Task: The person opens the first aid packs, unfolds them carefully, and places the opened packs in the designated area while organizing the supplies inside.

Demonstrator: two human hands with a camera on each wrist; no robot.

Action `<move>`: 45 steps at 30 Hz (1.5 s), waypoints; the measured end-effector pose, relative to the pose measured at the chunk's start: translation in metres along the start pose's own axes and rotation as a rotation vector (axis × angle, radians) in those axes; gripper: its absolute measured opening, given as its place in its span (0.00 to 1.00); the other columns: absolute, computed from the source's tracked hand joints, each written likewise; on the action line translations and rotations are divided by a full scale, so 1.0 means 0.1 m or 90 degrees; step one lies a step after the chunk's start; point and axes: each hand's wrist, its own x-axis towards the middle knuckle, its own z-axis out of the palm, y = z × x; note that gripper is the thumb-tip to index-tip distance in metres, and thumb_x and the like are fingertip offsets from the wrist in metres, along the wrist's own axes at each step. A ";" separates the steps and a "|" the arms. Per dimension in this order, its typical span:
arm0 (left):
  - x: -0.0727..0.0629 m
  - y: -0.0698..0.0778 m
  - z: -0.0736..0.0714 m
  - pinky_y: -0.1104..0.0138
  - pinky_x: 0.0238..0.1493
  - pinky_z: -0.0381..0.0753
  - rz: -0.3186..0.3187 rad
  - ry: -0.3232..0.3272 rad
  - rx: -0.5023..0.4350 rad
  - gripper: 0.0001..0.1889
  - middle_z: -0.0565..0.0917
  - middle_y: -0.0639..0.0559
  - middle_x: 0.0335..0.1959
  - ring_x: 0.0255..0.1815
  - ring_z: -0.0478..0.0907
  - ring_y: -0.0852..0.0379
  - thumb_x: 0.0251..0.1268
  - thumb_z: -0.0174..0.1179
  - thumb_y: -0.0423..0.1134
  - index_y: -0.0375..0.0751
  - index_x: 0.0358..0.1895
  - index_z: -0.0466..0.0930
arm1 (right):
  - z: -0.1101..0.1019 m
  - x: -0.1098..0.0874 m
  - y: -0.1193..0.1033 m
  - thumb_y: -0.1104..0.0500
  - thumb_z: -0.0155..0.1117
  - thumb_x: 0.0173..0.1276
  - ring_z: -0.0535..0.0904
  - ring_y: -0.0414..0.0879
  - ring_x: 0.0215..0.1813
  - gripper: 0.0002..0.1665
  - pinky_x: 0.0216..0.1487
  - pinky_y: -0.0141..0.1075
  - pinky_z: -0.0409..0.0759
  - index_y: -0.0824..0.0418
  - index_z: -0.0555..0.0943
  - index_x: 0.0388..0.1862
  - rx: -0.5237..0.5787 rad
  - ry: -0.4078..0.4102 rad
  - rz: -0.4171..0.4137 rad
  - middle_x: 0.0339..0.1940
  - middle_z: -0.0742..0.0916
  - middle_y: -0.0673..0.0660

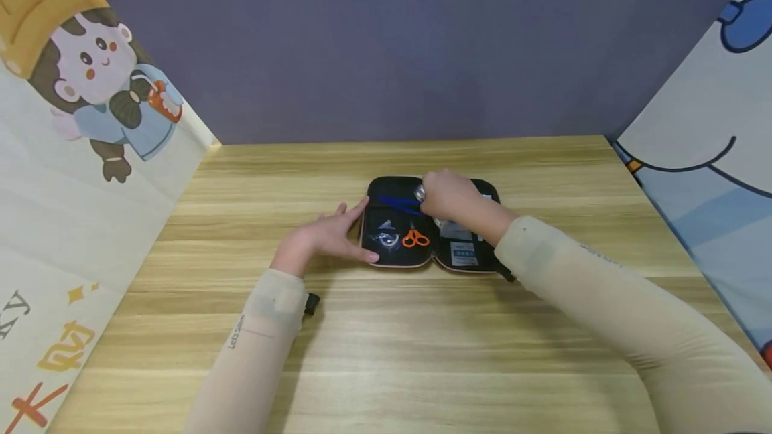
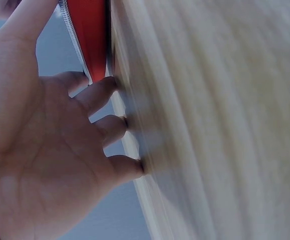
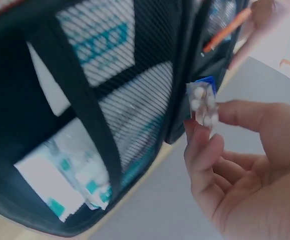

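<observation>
A black zip case (image 1: 398, 257), red on its outer side in the left wrist view, lies unfolded on the table. My left hand (image 1: 332, 235) is spread at its left edge, thumb at the near corner and fingertips along the side. Over the middle of the case, my right hand (image 1: 449, 196) pinches a small clear packet (image 3: 203, 104) with white round bits inside. The case's left half holds orange-handled scissors (image 1: 415, 238), a blue slender tool (image 1: 392, 203) and a clear bag (image 1: 387, 240). White packets (image 3: 49, 185) sit under a strap in the right half.
Mesh pockets (image 3: 99, 40) in the right half hold printed packs. The wooden table (image 1: 386, 353) meets a dark panel (image 1: 386, 45) at the back. Printed cloths hang on the left and right sides.
</observation>
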 end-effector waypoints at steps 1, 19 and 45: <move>0.00 0.00 0.00 0.26 0.83 0.41 0.001 0.000 0.000 0.72 0.34 0.33 0.89 0.85 0.36 0.17 0.51 0.76 0.71 0.69 0.88 0.27 | -0.03 0.00 0.00 0.60 0.65 0.73 0.80 0.49 0.30 0.07 0.26 0.41 0.74 0.61 0.83 0.46 0.001 0.012 0.001 0.35 0.86 0.57; 0.03 -0.01 -0.01 0.31 0.86 0.36 0.015 0.004 0.004 0.72 0.45 0.34 0.89 0.91 0.33 0.35 0.52 0.76 0.71 0.64 0.88 0.28 | 0.05 0.11 -0.36 0.58 0.64 0.81 0.91 0.49 0.52 0.28 0.52 0.43 0.91 0.58 0.74 0.77 0.100 0.131 -0.196 0.55 0.92 0.58; 0.05 -0.04 -0.01 0.33 0.87 0.35 0.021 -0.004 0.001 0.71 0.45 0.37 0.90 0.91 0.31 0.39 0.53 0.74 0.72 0.66 0.88 0.27 | 0.19 0.31 -0.51 0.65 0.66 0.74 0.86 0.52 0.55 0.34 0.53 0.43 0.90 0.53 0.72 0.77 -0.029 0.011 -0.155 0.60 0.87 0.61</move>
